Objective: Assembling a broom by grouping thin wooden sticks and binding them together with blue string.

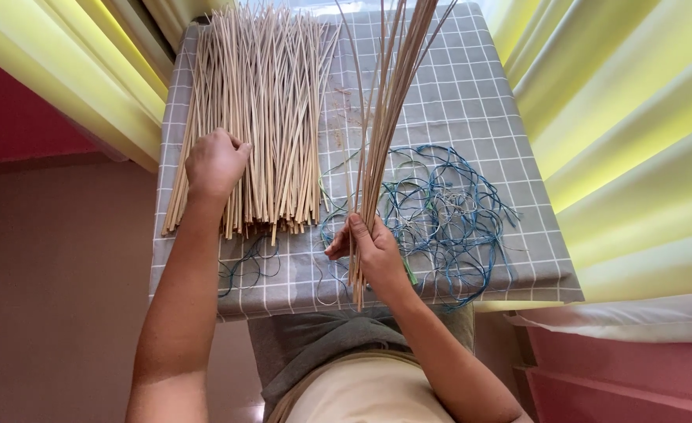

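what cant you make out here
Head view only:
- Far ends of the flat stick pile: cut off by the top edge.
- Tips of the bunch in the right hand: same.
- Left hand fingers: curled under, grip hidden.
- Thread tangle: strands too fine to count.

Reed pile point(256, 117) left of thread tangle point(440, 211) on table point(479, 86)

Right hand point(373, 249) grips a reed bundle point(389, 117) upright; left hand point(215, 162) rests on the flat reed pile point(264, 110) (blue strings point(448, 211) tangled nearby).
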